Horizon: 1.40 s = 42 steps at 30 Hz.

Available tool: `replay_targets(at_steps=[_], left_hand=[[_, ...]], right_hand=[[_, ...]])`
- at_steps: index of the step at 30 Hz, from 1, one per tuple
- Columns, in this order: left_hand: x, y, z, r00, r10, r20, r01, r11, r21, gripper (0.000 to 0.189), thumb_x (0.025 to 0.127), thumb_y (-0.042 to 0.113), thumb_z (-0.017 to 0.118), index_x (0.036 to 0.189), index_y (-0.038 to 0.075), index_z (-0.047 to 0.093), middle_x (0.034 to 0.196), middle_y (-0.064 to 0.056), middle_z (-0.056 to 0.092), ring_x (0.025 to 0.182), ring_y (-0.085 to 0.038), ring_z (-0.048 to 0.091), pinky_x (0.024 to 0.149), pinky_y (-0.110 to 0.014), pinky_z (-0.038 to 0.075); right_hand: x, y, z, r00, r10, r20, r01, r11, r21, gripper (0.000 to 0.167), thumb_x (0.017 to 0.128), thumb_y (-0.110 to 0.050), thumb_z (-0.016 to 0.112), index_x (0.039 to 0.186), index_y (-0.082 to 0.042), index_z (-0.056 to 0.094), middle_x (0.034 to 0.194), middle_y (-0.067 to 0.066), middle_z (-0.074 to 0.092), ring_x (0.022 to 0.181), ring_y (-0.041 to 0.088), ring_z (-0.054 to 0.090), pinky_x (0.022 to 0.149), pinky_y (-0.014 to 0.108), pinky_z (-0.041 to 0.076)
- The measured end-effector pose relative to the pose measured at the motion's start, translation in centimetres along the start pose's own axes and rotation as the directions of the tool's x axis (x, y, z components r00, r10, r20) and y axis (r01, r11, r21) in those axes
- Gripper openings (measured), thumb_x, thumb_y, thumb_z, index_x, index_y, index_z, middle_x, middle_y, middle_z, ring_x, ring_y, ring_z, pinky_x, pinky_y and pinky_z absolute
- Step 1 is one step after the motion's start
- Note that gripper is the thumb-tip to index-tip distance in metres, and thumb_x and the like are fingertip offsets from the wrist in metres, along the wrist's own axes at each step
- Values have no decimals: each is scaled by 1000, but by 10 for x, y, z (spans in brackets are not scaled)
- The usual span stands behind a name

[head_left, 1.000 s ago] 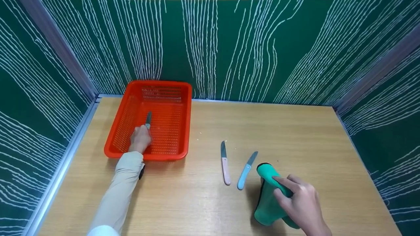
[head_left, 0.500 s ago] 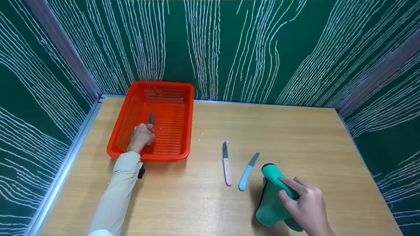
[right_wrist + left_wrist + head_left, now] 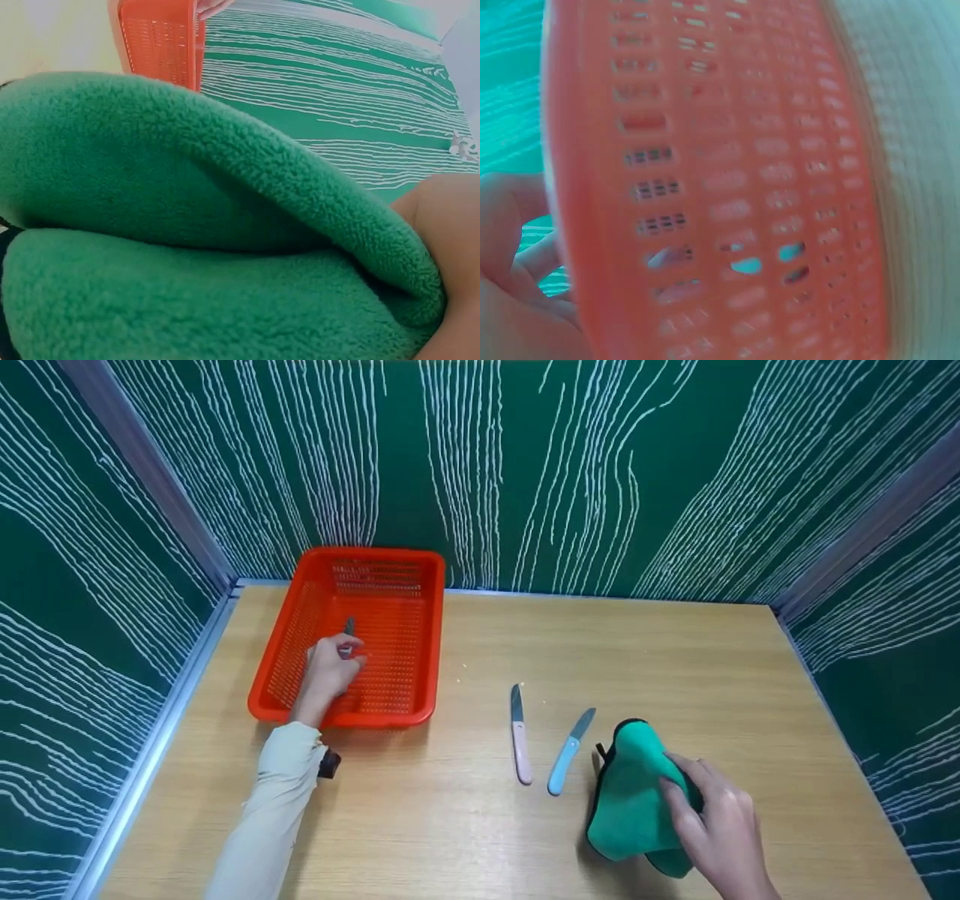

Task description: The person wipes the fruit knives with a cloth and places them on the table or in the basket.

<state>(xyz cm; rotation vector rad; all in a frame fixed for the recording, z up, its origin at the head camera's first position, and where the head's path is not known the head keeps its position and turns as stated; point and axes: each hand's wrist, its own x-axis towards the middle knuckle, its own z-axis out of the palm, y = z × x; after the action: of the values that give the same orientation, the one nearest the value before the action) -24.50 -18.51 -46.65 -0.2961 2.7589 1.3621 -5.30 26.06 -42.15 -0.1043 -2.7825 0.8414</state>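
In the head view my left hand [image 3: 334, 666] is inside the red plastic basket [image 3: 433, 660], thumb and fingers parted. A knife [image 3: 349, 625] lies at that hand, its blade tip showing beyond the fingers and most of the rest hidden. In the left wrist view the slotted basket wall [image 3: 727, 180] covers part of the hand [image 3: 517, 262]. My right hand [image 3: 724, 817] pinches a folded green towel [image 3: 637, 802] with dark edging between thumb and fingers. Close up in the right wrist view, the plush towel [image 3: 150, 165] hangs in folds.
A pink-handled knife [image 3: 520, 750] and a blue-handled knife [image 3: 566, 761] lie on the wooden table [image 3: 465, 825] between the hands, blades pointing away. Green walls [image 3: 405, 457] with white lines enclose the back and sides. Small pale crumbs [image 3: 463, 666] dot the tabletop.
My left fingers have loosened and spread from the knife in the basket. The right hand has turned the towel, so its broad face shows more and its top folds differently.
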Motion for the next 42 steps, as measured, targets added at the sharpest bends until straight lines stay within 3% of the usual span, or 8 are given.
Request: replay_targets(at_steps=[2, 8, 14, 20, 26, 30, 37, 42], left_hand=[[-4, 4, 1, 999, 26, -33, -26, 1000, -9, 31, 89, 10, 65, 120, 6, 61, 118, -16, 58, 99, -30, 56, 87, -40, 52], [-16, 14, 2, 983, 102, -152, -114, 991, -76, 30, 86, 8, 67, 115, 4, 65, 116, -16, 61, 103, -30, 57, 90, -42, 49], [-28, 25, 6, 968, 132, -215, -169, 971, -166, 31, 85, 5, 68, 116, 6, 64, 116, -13, 63, 102, -30, 60, 89, -41, 50], [-43, 36, 17, 957, 144, -252, -202, 954, -221, 33, 85, 8, 69, 118, 9, 63, 115, -8, 63, 105, -29, 59, 89, -39, 51], [-61, 44, 32, 952, 120, -282, -195, 947, -257, 35, 85, 12, 71, 119, 13, 62, 118, -8, 61, 107, -24, 56, 91, -38, 50], [-70, 49, 41, 950, 116, -291, -204, 935, -291, 36, 84, 13, 72, 118, 13, 62, 115, -4, 61, 104, -21, 56, 86, -36, 53], [-85, 53, 59, 936, 156, -316, -269, 896, -354, 34, 81, 10, 75, 113, 14, 65, 108, -2, 65, 98, -22, 61, 76, -34, 57], [-95, 55, 76, 934, 181, -309, -294, 881, -371, 33, 81, 9, 75, 112, 13, 66, 108, -8, 66, 98, -24, 62, 76, -33, 57]], right_hand=[[0, 1, 0, 1000, -5, -22, 5, 1000, 12, 28, 92, -10, 60, 116, 3, 63, 92, 16, 65, 80, 33, 63, 76, 60, 52], [1, 3, -4, 997, -11, -71, 17, 997, 80, 27, 92, -8, 59, 115, 5, 63, 102, 21, 66, 89, 40, 64, 80, 62, 49], [2, 7, -8, 997, 36, -74, -30, 996, 86, 30, 93, -11, 59, 118, 6, 60, 108, 24, 64, 93, 43, 62, 82, 63, 46], [3, 9, -9, 995, 53, -86, -44, 995, 94, 31, 93, -12, 59, 119, 5, 60, 108, 25, 63, 94, 44, 62, 83, 63, 45], [3, 12, -10, 994, 70, -86, -61, 993, 105, 32, 93, -13, 60, 119, 5, 60, 110, 25, 63, 95, 45, 62, 83, 62, 45], [3, 15, -10, 992, 106, -69, -98, 989, 109, 35, 94, -15, 59, 121, 6, 59, 113, 26, 62, 99, 46, 60, 85, 62, 44], [4, 17, -10, 987, 107, -117, -92, 988, 127, 29, 93, -11, 59, 116, 6, 62, 108, 25, 64, 95, 44, 63, 84, 60, 47], [5, 18, -10, 986, 126, -107, -111, 985, 130, 30, 94, -11, 58, 117, 6, 61, 109, 25, 63, 97, 44, 62, 85, 61, 46]])
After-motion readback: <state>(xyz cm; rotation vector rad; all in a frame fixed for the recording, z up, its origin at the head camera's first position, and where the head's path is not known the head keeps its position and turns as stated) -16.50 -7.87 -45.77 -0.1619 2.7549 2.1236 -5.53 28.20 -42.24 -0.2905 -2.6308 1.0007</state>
